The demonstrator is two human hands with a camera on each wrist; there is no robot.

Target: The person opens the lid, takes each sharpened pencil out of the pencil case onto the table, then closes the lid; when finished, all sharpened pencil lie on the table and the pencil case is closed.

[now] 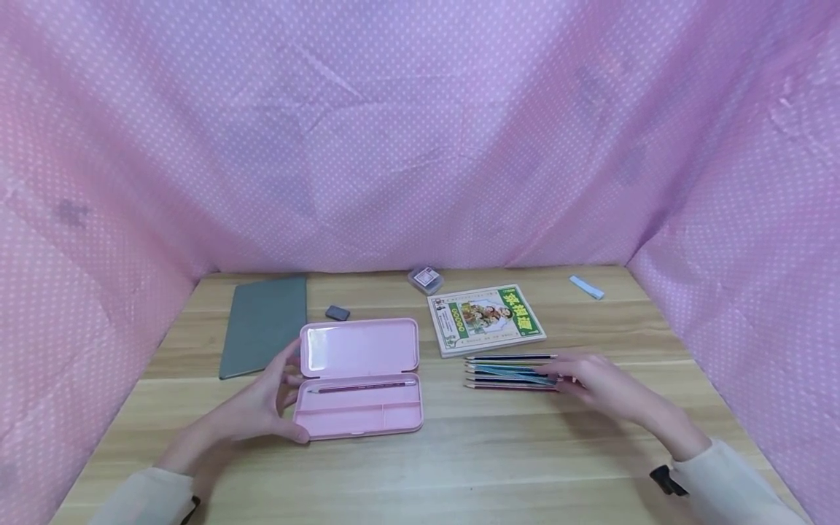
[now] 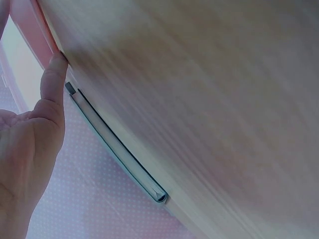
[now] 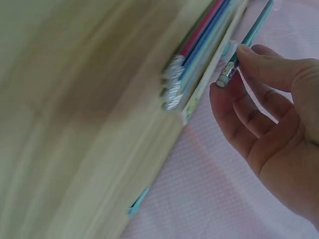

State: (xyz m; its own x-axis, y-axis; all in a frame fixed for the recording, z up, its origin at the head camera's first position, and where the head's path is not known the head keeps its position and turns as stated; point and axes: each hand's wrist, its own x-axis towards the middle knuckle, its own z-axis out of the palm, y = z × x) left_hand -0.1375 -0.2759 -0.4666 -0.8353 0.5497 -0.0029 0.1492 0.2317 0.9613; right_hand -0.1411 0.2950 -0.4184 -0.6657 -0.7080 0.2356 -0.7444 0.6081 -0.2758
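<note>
A pink pencil case (image 1: 357,419) lies opened flat on the table, its lid towards the back. Inside its back compartment is one dark red pencil (image 1: 361,387). My left hand (image 1: 259,408) holds the case at its left side, thumb at the front corner and fingers along the lid and hinge edge. To the right, my right hand (image 1: 600,383) pinches a teal pencil (image 3: 255,24) near its silvery end, between thumb and fingertips. That pencil is raised over a row of several pencils (image 3: 197,37), whose points face left in the head view.
Behind the pencils lies a comic-style book (image 1: 485,321), with a small clear box (image 1: 426,278) further back. A grey-green notebook (image 1: 262,321) and a dark eraser (image 1: 337,313) lie at the back left. A light blue strip (image 1: 587,287) is at the back right. Pink dotted cloth (image 1: 420,146) surrounds the table.
</note>
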